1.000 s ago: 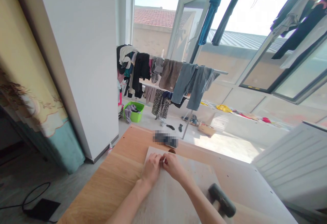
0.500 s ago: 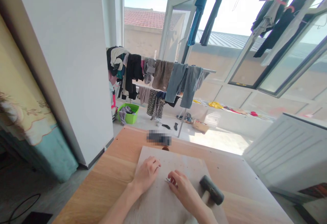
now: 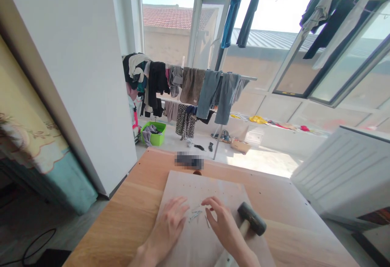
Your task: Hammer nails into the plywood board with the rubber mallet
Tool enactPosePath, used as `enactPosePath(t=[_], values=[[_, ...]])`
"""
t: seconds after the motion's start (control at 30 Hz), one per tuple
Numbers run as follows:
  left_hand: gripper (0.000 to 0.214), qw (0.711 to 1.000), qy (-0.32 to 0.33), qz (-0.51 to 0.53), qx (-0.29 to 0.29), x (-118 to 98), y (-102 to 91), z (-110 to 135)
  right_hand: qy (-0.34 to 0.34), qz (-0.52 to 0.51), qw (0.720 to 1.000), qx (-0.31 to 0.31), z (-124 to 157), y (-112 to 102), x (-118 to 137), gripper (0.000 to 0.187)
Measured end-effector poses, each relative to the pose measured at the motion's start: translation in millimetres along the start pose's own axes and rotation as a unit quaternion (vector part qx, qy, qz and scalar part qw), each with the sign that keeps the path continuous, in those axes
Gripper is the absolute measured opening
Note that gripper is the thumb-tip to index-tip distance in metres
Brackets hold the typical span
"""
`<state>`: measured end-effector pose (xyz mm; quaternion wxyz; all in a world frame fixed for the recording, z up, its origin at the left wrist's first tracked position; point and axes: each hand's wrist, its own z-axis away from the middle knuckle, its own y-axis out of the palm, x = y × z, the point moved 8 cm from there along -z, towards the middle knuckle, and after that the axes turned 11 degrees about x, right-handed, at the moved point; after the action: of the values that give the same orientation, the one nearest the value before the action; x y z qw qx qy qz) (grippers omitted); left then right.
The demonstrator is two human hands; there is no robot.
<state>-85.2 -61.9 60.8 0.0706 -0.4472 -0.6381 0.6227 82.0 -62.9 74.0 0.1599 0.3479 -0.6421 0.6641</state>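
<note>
A pale flat board (image 3: 179,181) lies on the wooden table, with several small holes or marks near its far end. Several thin metal nails (image 3: 195,215) are scattered on the board between my hands. My left hand (image 3: 173,220) rests palm down just left of them, fingers stretched out. To their right is my right hand (image 3: 217,217), thumb and fingers apart; one nail lies close by its thumb. Beside my right hand, a mallet with a black head (image 3: 251,219) rests on the board's right side, its pale handle partly behind my forearm.
The wooden table (image 3: 134,189) carries the board. A pixelated dark object (image 3: 189,160) and a small brown round thing (image 3: 197,172) sit beyond the board. A pale object shows under my right forearm. Farther off stand a laden drying rack (image 3: 195,86) and a green basket (image 3: 157,138).
My fingers have spread apart, and the nails that were in or under my hands now lie loose on the board. My left hand has drawn slightly nearer to me.
</note>
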Motion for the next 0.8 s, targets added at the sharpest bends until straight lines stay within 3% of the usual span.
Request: enactPosePath(t=[0.13, 0.27, 0.4, 0.53, 0.63, 0.77, 0.8], values=[[0.033, 0.998, -0.028, -0.026, -0.05, 26, -4.5, 46, 0.115, 0.089, 0.982, -0.12, 51, -31, -45, 0.029], [0.03, 0.991, 0.007, -0.045, -0.126, 38, -1.3, 92, 0.211, 0.101, 0.965, -0.117, 99, -34, -96, 0.038], [0.035, 0.984, -0.011, -0.045, -0.174, 43, 1.3, 115, 0.198, 0.064, 0.974, -0.089, 96, -18, -100, 0.043], [0.038, 0.986, -0.006, -0.07, -0.153, 45, 5.6, 112, 0.157, 0.045, 0.983, -0.084, 66, 2, -83, 0.035], [0.043, 0.985, 0.02, -0.107, -0.133, 45, 10.5, 107, 0.108, 0.05, 0.988, -0.102, 58, 6, -76, 0.04], [0.044, 0.983, 0.019, -0.129, -0.129, 41, 15.6, 109, 0.094, 0.119, 0.978, -0.141, 92, -12, -95, 0.043], [0.042, 0.984, 0.014, -0.128, -0.123, 39, 17.6, 110, 0.092, 0.157, 0.966, -0.182, 109, -22, -99, 0.04]])
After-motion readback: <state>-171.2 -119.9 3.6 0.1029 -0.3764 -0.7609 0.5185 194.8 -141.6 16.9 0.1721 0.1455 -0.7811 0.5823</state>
